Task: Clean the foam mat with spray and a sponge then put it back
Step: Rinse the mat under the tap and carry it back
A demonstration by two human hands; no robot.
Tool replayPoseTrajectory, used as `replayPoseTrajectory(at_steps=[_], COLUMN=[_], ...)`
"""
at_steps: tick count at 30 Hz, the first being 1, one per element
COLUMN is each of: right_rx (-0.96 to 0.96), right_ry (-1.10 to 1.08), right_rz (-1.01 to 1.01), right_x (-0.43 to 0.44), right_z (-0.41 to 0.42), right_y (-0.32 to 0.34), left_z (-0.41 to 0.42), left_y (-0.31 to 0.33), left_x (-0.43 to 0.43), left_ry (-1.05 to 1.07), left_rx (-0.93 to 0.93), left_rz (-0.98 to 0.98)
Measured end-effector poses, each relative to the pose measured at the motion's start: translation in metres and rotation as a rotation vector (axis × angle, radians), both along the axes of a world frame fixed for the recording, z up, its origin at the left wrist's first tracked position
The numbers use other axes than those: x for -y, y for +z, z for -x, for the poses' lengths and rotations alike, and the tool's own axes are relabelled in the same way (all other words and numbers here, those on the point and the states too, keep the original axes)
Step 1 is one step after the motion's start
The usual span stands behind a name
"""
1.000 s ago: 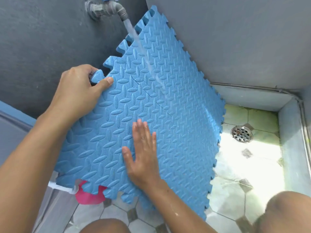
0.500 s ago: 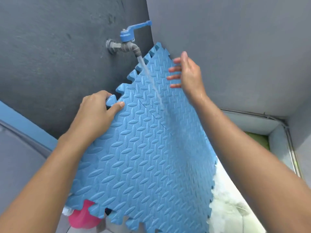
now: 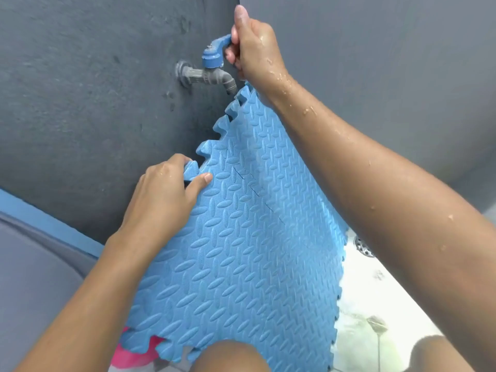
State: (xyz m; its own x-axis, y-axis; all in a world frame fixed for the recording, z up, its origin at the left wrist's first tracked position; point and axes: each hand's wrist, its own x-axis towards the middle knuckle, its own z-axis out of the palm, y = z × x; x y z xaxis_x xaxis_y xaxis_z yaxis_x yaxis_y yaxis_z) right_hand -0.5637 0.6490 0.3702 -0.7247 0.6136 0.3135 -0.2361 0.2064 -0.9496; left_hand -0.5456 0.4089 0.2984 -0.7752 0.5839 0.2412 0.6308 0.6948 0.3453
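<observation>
Right hand (image 3: 255,49) grips the tap handle (image 3: 217,51) directly above the foam mat (image 3: 241,251); left hand (image 3: 166,194) pinches its upper-left edge.

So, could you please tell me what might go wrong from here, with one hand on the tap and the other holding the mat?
1. Only the left hand pinches one edge tab of the wet foam mat; it could sag or slip from that small grip.
2. The right hand on the blue tap handle is wet, so it may slip off while turning.
3. The mat's top corner sits right under the spout, so any flow could splash outward.
</observation>
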Motion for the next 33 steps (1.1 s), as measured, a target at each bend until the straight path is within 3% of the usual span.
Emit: replayPoseTrajectory(at_steps=[7, 14, 19, 24, 27, 29, 31, 33], right_rx=[0.426, 0.785, 1.006, 1.118, 1.105, 1.228, 1.349, 1.353], right_ry=[0.257, -0.063, -0.017, 0.093, 0.039, 0.078, 0.211, 0.376], right_rz=[-0.142, -0.507, -0.503, -0.447, -0.639, -0.783, -0.900, -1.021], right_x=[-0.028, -0.058, -0.024, 0.039, 0.055, 0.059, 0.064, 0.074], right_z=[-0.043, -0.189, -0.267, -0.281, -0.275, -0.269, -0.263, -0.255], right_y=[0.033, 0.063, 0.101, 0.165, 0.207, 0.234, 0.253, 0.265], left_z=[-0.021, -0.096, -0.107, -0.127, -0.131, -0.138, -0.146, -0.156], left_y=[0.019, 0.093, 0.135, 0.197, 0.243, 0.270, 0.291, 0.308], left_x=[0.002, 0.027, 0.041, 0.074, 0.116, 0.153, 0.190, 0.226], left_ry=[-0.019, -0.189, -0.228, -0.270, -0.232, -0.168, -0.083, 0.023], left_rx=[0.331, 0.363, 0.469, 0.517, 0.560, 0.590, 0.613, 0.687], left_rz=[-0.042, -0.088, -0.026, 0.042, 0.067, 0.067, 0.066, 0.029])
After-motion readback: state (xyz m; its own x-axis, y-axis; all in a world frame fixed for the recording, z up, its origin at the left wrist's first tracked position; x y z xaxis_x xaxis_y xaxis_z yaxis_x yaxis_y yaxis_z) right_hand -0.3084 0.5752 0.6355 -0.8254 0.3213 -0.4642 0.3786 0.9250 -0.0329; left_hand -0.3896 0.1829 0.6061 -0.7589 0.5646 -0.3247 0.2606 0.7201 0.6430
